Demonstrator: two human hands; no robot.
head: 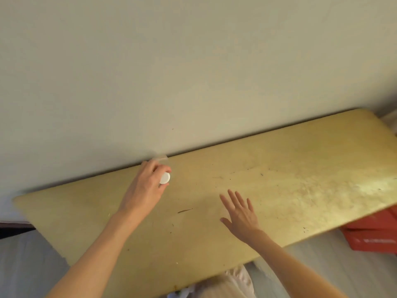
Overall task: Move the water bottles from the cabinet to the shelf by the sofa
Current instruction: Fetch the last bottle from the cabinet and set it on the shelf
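The left hand [148,181] is wrapped around a clear bottle [162,166] near the back edge of the yellow top [279,179], just beside the wall [193,61]. Only the white cap [165,178] shows plainly, at about 3 o'clock from the knuckles; the body is see-through, blurred and mostly hidden by the fingers, so whether its base touches the top cannot be told. A faint outline of it shows at 12 o'clock from the hand, against the wall.

The right hand [240,211] is flat and open, fingers spread, holding nothing, at about 4 o'clock from the bottle and well apart from it. Whether it rests on the top or hovers over it cannot be told.

A red box [373,235] at 4 o'clock is half hidden under the top and cut off by the frame. Pale cloth [232,282] at 6 o'clock is blurred and cut off below.
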